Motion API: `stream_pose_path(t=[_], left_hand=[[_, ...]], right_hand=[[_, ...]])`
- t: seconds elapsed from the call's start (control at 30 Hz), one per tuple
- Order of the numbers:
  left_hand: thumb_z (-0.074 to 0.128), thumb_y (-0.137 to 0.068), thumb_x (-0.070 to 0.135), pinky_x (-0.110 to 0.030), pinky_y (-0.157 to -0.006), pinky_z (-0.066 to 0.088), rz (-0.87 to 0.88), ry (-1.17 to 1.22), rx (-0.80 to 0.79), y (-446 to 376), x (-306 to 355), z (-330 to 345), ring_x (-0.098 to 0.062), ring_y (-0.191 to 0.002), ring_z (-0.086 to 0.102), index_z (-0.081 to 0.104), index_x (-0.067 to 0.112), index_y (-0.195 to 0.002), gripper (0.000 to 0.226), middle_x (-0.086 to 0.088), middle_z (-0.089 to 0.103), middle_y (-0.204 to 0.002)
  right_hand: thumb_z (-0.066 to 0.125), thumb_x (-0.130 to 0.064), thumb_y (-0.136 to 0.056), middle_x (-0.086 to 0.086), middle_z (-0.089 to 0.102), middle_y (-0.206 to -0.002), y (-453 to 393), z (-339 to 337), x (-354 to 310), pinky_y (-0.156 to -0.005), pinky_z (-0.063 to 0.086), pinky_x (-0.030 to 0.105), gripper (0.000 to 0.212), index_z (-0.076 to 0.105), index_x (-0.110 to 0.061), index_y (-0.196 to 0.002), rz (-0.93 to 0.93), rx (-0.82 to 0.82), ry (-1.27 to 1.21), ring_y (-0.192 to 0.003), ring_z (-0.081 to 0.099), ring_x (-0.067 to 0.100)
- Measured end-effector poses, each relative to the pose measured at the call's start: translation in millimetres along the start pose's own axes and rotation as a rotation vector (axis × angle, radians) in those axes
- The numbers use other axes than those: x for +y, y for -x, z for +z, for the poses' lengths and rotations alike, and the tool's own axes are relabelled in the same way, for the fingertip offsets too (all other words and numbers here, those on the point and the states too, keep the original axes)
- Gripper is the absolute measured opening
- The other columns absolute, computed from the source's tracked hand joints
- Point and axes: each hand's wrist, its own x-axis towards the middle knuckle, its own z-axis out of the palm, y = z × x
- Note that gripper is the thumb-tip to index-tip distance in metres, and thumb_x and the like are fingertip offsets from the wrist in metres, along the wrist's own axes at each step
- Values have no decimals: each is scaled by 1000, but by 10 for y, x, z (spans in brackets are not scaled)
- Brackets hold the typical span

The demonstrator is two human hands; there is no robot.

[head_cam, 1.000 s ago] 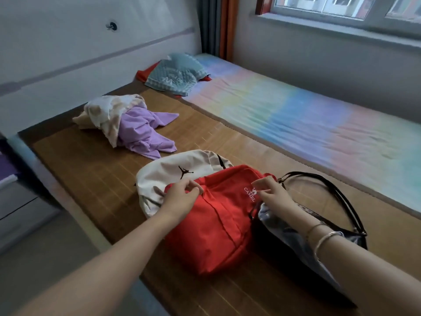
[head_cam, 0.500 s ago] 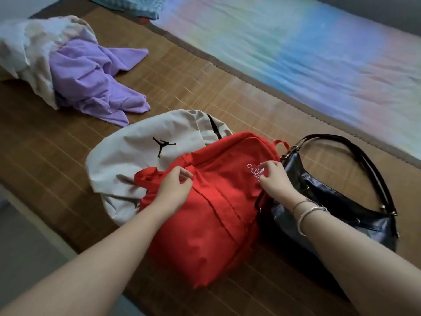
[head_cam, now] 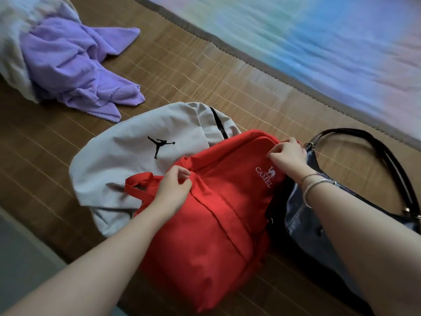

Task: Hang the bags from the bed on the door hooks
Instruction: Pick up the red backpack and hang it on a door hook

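I see three bags lying on the bed, and I take the red backpack (head_cam: 205,236) as my landmark. It is soft red fabric with white "CAMEL" lettering near its top, lying flat with its closed front upward; I cannot tell what is inside any bag. My left hand (head_cam: 173,188) pinches a fold of the red fabric at the backpack's upper left, fingers curled round it, just beside a red strap loop (head_cam: 136,181). My right hand (head_cam: 288,153) grips the backpack's top edge on the right, fingers bent over the cloth, with thin bracelets (head_cam: 317,183) at the wrist. Partly under the backpack's left side lies a cream backpack (head_cam: 136,156) with a black jumping-figure logo, limp and creased. Touching the backpack's right side is a dark glossy handbag (head_cam: 303,215) with a curved black strap (head_cam: 373,151) and metal fittings. All rest on a brown woven bamboo mat (head_cam: 205,71) covering the bed. Beyond the backpack to the left sits a crumpled purple cloth (head_cam: 75,69) against a pale bundle (head_cam: 13,42). Beyond it to the right runs a blurred pastel rainbow sheet (head_cam: 330,42).
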Motion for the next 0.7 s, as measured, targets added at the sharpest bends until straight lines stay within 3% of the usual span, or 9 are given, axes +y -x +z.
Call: stream_pose_path(t=[0.07, 0.13, 0.23, 0.3, 0.37, 0.5, 0.57, 0.63, 0.7], left_hand=[[53, -85, 3, -23, -80, 39, 28, 2, 13, 47, 29, -18, -21, -91, 56, 53, 5, -114, 28, -14, 58, -121], [56, -82, 2, -27, -92, 42, 107, -6, 14, 120, 95, -40, -25, -105, 56, 47, 7, -126, 44, -14, 48, -133], [68, -76, 14, -39, -116, 24, 279, -144, 21, 292, 256, -97, -24, -139, 30, 26, 17, -145, 80, -7, 28, -150], [72, -71, 23, -37, -118, 11, 403, -277, 42, 400, 417, -146, -19, -145, 15, 14, 23, -149, 97, 0, 17, -157], [74, -67, 26, -38, -118, 13, 493, -352, 71, 549, 621, -253, -19, -145, 17, 14, 25, -148, 101, 2, 19, -157], [70, -62, 22, -39, -102, 36, 520, -215, 292, 941, 945, -618, -28, -116, 50, 54, 27, -122, 62, 0, 58, -120], [67, -61, 28, -31, -92, 38, 490, -195, 249, 1135, 1023, -762, -26, -101, 52, 67, 27, -101, 40, 6, 56, -93], [62, -56, 25, -29, -81, 38, 479, -80, 158, 1420, 1103, -865, -21, -89, 52, 65, 28, -76, 21, 11, 47, -77], [53, -46, 16, -29, -72, 40, 462, 92, 96, 1771, 1192, -944, -15, -76, 53, 63, 25, -70, 27, 12, 52, -76]], right_hand=[[56, -14, -76, 5, 52, -109, 110, -137, -21, -105, 34, 43, 24, 75, -29, -78, -77, -7, -38, -110, 49, 27], [57, -10, -78, 4, 53, -103, 291, -247, -99, -94, 42, 34, 25, 76, -27, -78, -183, -40, -129, -102, 51, 22], [63, -8, -79, 0, 51, -96, 681, -407, -349, -88, 39, 22, 20, 78, -21, -81, -386, -68, -239, -95, 50, 14], [66, -8, -79, -2, 50, -92, 948, -526, -551, -82, 37, 13, 18, 78, -20, -83, -529, -49, -267, -91, 49, 11], [66, -9, -79, -4, 48, -88, 1250, -693, -724, -78, 35, 8, 18, 78, -20, -84, -642, -19, -311, -86, 48, 8], [67, -8, -78, 0, 51, -89, 1873, -1051, -856, -80, 34, 7, 18, 78, -22, -84, -770, 26, -367, -86, 49, 8], [67, -6, -78, 0, 52, -92, 2122, -1180, -831, -85, 36, 11, 19, 77, -21, -82, -793, 15, -362, -92, 51, 10], [63, -1, -78, -1, 57, -97, 2403, -1389, -768, -93, 38, 20, 19, 76, -15, -79, -795, 24, -421, -101, 54, 13], [59, 2, -78, 1, 65, -100, 2709, -1635, -664, -93, 39, 26, 20, 74, -11, -76, -771, 112, -544, -105, 58, 13]])
